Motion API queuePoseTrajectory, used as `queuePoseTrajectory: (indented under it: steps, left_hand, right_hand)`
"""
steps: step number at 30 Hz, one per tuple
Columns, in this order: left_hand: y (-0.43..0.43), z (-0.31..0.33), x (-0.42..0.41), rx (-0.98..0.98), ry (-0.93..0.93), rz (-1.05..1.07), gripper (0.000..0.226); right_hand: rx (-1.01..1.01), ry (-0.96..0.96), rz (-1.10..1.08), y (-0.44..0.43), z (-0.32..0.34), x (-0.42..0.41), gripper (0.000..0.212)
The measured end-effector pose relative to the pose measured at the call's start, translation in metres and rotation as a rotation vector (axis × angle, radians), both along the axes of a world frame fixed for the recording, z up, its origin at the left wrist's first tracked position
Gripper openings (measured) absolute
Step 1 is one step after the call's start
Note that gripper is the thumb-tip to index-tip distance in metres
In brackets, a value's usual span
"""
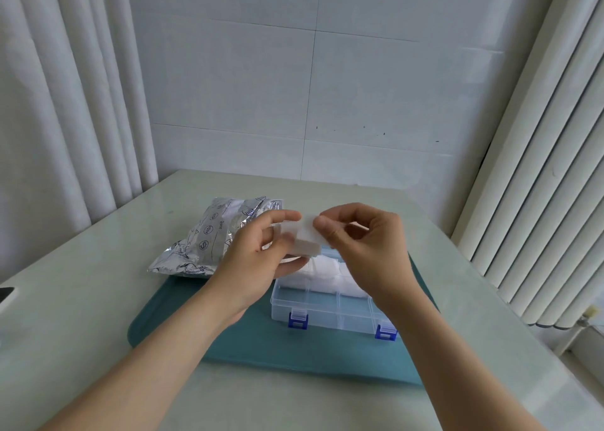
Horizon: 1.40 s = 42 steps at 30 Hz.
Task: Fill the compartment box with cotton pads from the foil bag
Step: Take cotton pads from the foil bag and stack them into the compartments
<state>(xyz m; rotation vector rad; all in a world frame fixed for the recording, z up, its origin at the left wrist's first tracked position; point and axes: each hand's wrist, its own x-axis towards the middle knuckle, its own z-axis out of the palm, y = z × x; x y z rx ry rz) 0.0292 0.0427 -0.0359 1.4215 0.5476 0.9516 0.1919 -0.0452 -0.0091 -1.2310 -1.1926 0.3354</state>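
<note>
Two bare forearms reach in from six o'clock across one teal tray (248, 345) lying on the pale tabletop (91, 316). On the tray sits one clear compartment box (327, 313) with two blue latches (298, 320) on its near wall. Its near row of compartments looks see-through, while the rows behind hold white pads, partly hidden by the wrists. Above the far part of the box, the left hand (258, 263) has its fingers (287, 217) curled round a small stack of cotton pads (305, 239), gripping it from the nine o'clock side. The number of pads in the stack cannot be told. The right hand (362, 250) meets the stack at three o'clock. Its thumb and forefinger are pressed together on the top pad's edge, and its other fingers (356, 231) are loosely bent. At ten o'clock from the box lies one crinkled foil bag (209, 234), its near end resting on the tray's far corner and its right side covered by the left hand. A dark object (6, 296) shows at the tabletop's nine o'clock edge. Beyond are a tiled wall (310, 87) at twelve o'clock, curtains (65, 103) at ten and a ribbed radiator (539, 201) at two.
</note>
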Motion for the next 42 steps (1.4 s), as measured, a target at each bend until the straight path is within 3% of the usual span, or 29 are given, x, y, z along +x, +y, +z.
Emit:
queuePoseTrajectory:
  steps: [5,12,14,17,20,33,39,42]
  left_hand:
    - [-0.004,0.002,-0.001,-0.132,-0.078,-0.106,0.032]
    - [-0.005,0.001,-0.002,-0.029,-0.010,-0.178,0.029]
    - [-0.003,0.000,-0.001,-0.039,-0.012,-0.165,0.027]
    - [-0.001,0.001,-0.002,-0.080,-0.024,-0.112,0.025]
    - [0.000,0.001,-0.002,-0.092,-0.019,-0.097,0.024]
    - [0.000,0.000,-0.003,-0.102,0.045,-0.080,0.017]
    - [-0.003,0.003,-0.001,-0.197,-0.052,-0.117,0.018]
    - [-0.010,0.004,0.002,-0.192,-0.084,-0.152,0.017]
  right_hand:
    - [-0.101,-0.198,-0.120,0.004,-0.010,-0.007,0.013]
    - [-0.091,-0.433,-0.271,0.006,-0.015,-0.007,0.012]
    - [-0.072,-0.458,-0.226,0.005,-0.015,-0.006,0.005]
    - [-0.042,-0.503,-0.092,-0.001,-0.012,-0.002,0.019]
    - [-0.112,-0.556,-0.016,-0.002,-0.011,0.003,0.019]
    - [-0.081,-0.568,-0.013,-0.001,-0.010,-0.005,0.010]
    - [-0.273,-0.555,0.010,0.000,-0.016,-0.004,0.047]
    - [-0.328,-0.430,0.077,-0.001,-0.018,-0.021,0.066]
